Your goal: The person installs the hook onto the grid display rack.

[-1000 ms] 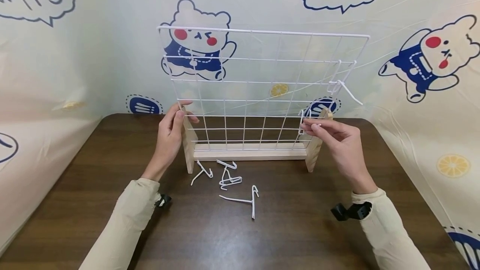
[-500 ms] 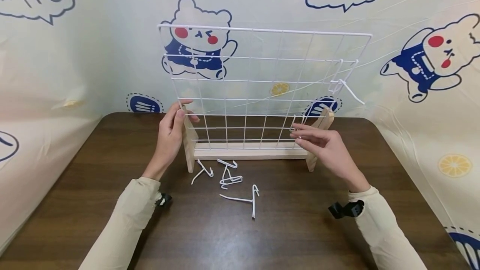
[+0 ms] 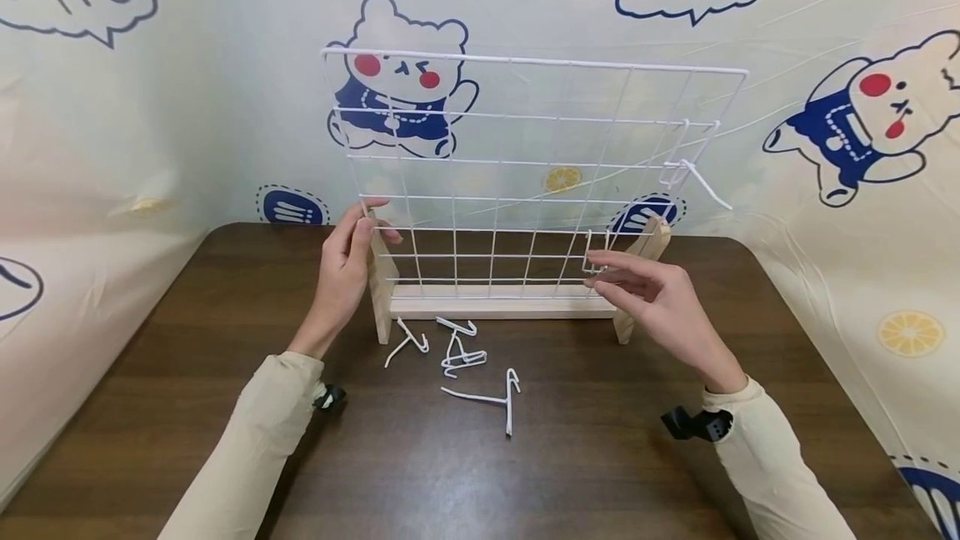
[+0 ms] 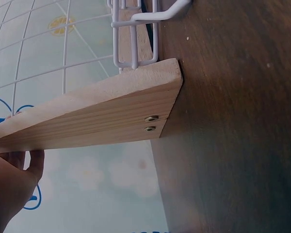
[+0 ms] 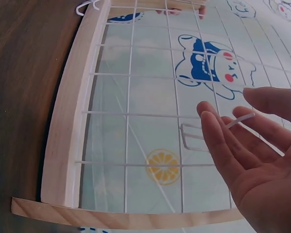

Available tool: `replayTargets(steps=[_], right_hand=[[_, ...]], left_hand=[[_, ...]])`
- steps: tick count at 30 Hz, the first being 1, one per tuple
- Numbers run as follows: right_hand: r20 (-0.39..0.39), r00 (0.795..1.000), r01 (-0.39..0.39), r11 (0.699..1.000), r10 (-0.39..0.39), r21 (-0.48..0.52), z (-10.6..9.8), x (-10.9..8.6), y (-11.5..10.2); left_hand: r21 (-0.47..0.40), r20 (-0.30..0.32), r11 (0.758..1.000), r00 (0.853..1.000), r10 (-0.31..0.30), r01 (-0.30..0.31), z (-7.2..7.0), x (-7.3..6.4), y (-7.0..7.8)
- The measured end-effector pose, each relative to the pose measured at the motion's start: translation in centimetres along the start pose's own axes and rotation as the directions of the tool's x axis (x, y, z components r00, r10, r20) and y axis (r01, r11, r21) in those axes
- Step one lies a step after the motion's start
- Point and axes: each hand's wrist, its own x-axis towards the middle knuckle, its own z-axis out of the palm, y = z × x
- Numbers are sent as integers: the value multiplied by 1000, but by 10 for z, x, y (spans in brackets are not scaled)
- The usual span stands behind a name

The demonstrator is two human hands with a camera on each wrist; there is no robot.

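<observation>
A white wire grid (image 3: 495, 163) stands on a wooden base with two side supports. My left hand (image 3: 345, 257) grips the upper part of the left wooden support (image 4: 102, 114), fingers behind it. At the grid's lower right is a white wire hook (image 5: 183, 138), its loop lying against the wires. My right hand (image 3: 652, 294) surrounds this hook with relaxed fingers. In the right wrist view the hook's prong (image 5: 243, 118) shows between thumb and fingers, the thumb apart from it. Another white hook (image 3: 684, 165) hangs higher on the grid's right edge.
Several loose white hooks lie on the brown table in front of the base: one on the left (image 3: 407, 342), a tangled group (image 3: 463, 359) beside it, and one nearer the front (image 3: 508, 402). A printed cloth (image 3: 247, 107) hangs behind.
My right hand has moved left and slightly down with the hook; its thumb and fingers, pinching the hook earlier, have loosened. My left hand has stayed on the support.
</observation>
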Motion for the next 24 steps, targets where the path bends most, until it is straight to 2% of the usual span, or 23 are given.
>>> replayTargets(steps=[4,9,17,24], right_hand=[[-33,998,55,997,-56,-46,0,-2,-9],[-42,996,78,996,-79,-34,2,-3,-14],[-1,997,78,995,-78,-57,11,-5,-23],[55,989,140,987,-136,-73,31,-8,-23]], left_hand=[[9,1,1000,1000,-5,5,0,2,1],[14,2,1000,1000,-7,7,-1,3,-1],[8,-3,1000,1000,-5,5,-1,5,-4],[13,0,1000,1000,-16,16,-1,1,-2]])
